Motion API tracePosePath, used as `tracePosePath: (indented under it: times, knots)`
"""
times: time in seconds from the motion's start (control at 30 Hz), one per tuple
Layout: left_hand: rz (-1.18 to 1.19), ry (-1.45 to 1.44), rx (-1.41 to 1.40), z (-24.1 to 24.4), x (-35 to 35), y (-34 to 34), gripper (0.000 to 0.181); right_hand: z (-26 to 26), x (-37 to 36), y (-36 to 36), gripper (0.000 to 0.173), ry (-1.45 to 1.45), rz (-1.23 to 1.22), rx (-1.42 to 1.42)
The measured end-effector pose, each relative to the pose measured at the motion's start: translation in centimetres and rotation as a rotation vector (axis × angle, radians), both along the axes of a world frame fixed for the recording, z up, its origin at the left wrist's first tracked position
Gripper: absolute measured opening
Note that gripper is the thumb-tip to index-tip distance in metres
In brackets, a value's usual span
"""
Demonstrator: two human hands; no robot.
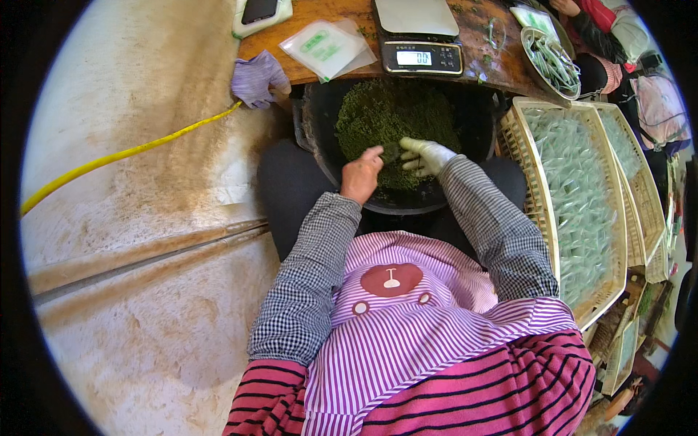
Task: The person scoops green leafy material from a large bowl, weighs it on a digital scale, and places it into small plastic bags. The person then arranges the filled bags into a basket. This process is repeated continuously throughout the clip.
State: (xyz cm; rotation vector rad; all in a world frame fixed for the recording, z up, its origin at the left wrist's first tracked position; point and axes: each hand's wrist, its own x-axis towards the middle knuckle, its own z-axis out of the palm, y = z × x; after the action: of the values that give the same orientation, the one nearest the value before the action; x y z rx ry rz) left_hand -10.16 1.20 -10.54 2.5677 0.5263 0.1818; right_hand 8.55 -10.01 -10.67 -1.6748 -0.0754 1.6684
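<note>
A black tub [322,122] stands between my knees, holding a heap of small green plant matter [376,111]. My bare left hand [362,174] is over the near part of the heap, its fingers bent and their tips beside a small dark green clump [390,153]. On the clump's other side is my right hand [428,156] in a pale glove, fingers spread and pointing left. Whether either hand grips the clump is not plain. Beyond the tub, a digital scale [421,57] with a lit display rests on a wooden table [480,32].
Printed plastic bags [322,49], a phone [259,10] and a purple glove [259,79] lie along the table. A bowl of ties or strips [551,62] sits at its right. Crates [616,272] of filled clear packets stand at my right. A yellow hose [131,152] crosses left. Another person's hand [566,6] shows top right.
</note>
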Motion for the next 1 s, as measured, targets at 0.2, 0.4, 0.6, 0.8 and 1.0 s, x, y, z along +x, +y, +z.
tracePosePath:
  times: [0.2,0.4,0.6,0.8,1.0]
  knots:
    - [0.282,-0.200,-0.212,0.9,0.9,0.1,0.010,-4.6,-5.0,1.4,0.081,-0.856,0.603,-0.348]
    - [0.316,-0.252,-0.261,0.3,1.0,-0.1,0.010,-5.9,-7.8,3.0,0.073,-0.749,0.883,-0.320]
    - [0.185,-0.150,-0.186,0.2,1.8,-0.6,0.007,-10.9,-7.2,-0.3,0.066,-0.669,0.324,-0.080]
    - [0.093,-0.210,-0.044,-1.2,1.0,-0.4,0.009,2.9,-5.0,-0.9,0.057,-0.091,-0.667,0.470]
    - [0.031,-0.046,0.075,-2.1,0.7,-0.5,0.004,6.4,-4.3,0.6,0.052,-0.777,0.132,0.351]
